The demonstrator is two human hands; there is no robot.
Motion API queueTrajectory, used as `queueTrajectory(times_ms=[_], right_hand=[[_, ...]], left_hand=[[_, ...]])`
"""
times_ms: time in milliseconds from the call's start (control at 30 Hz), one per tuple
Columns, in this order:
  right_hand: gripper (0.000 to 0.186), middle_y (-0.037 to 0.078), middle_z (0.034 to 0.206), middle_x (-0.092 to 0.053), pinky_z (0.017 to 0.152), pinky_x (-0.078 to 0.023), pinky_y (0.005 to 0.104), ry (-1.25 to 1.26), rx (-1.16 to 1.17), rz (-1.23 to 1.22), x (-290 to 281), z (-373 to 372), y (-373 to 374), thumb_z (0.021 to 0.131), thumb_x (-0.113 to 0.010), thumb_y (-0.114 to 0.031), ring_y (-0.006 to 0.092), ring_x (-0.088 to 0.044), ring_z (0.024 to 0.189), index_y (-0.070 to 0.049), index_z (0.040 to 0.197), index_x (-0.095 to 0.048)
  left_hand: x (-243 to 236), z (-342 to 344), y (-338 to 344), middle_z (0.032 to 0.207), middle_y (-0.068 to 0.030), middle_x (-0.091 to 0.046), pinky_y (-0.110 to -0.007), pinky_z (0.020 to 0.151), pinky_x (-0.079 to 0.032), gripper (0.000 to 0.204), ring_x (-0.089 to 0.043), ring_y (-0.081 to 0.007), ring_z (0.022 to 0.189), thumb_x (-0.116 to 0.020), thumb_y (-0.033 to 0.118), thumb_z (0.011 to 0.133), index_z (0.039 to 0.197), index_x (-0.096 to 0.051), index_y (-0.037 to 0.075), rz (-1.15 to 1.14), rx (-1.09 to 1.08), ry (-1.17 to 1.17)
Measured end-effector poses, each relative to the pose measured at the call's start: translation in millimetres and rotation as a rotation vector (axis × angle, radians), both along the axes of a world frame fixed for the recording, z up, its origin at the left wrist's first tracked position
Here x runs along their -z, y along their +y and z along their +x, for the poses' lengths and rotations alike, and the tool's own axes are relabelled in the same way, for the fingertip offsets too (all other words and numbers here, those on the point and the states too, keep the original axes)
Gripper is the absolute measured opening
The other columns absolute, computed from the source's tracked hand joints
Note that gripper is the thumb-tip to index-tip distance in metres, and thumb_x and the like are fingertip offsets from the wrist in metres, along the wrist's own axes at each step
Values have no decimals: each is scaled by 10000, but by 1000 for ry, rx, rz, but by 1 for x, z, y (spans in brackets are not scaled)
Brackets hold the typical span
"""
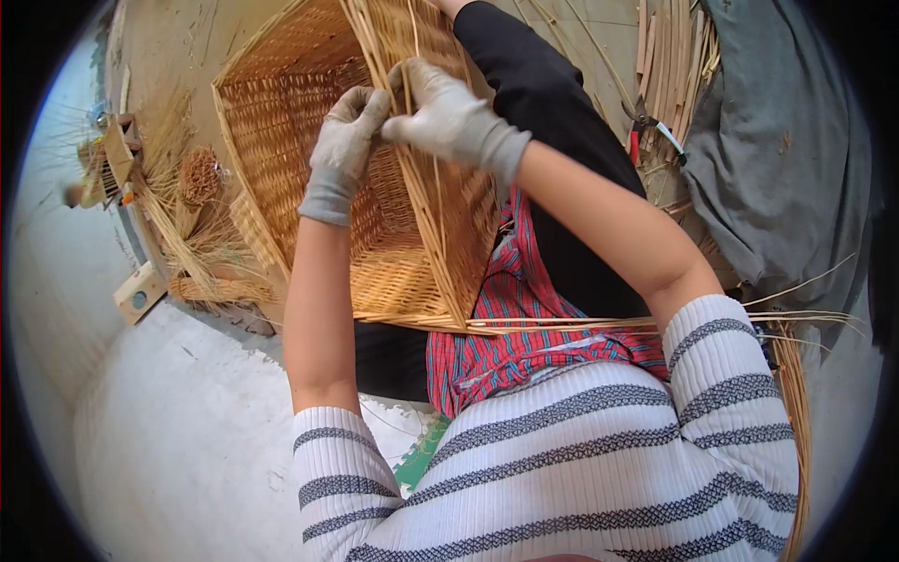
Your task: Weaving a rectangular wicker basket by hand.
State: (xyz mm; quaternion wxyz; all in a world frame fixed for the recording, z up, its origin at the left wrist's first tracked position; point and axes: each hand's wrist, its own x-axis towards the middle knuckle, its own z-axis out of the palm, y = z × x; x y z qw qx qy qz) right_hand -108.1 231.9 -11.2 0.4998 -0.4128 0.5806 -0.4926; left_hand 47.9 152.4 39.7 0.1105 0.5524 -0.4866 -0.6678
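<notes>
A large golden wicker basket (pixel 290 112) rests tilted across my legs, its hollow side facing left and its woven bottom partly showing. My left hand (pixel 345 136), in a pale work glove with a grey cuff, is closed at the basket's near rim, fingertips pinched together. Beside it, my right hand (pixel 448 112), gloved the same way, curls its fingers over that rim, with thin wicker rods (pixel 423 201) running along and under it. The gloves hide exactly which rods the fingertips grip. Loose rod ends (pixel 562 324) stick out to the right from the basket's lower corner, across my lap.
Red-and-white-handled pruning shears (pixel 640 120) lie on the right beside flat wooden strips (pixel 670 47). A grey cloth (pixel 777 140) spreads at far right. Bundled wicker rods (pixel 199 176) and a wooden block (pixel 140 292) lie to the left. A checked red cloth (pixel 524 290) covers my lap.
</notes>
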Motion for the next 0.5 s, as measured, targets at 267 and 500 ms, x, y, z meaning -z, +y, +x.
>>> queueTrajectory(times_ms=[267, 500], right_hand=[[703, 161, 930, -671, 757, -546, 399, 272, -98, 81, -35, 8, 89, 772, -754, -613, 297, -680, 908, -7, 1068, -560], [618, 179, 924, -651, 846, -513, 460, 565, -260, 80, -38, 50, 99, 773, -754, -565, 350, -663, 942, -34, 1007, -541]], left_hand=[[3, 10, 33, 1202, -96, -647, -349, 975, -522, 355, -619, -210, 1100, -613, 248, 1011, 1263, -538, 9, 297, -298, 429], [33, 17, 36, 1236, -104, -631, -359, 1022, -490, 387, -606, -222, 1125, -641, 199, 992, 1310, -531, 8, -77, -151, 266]])
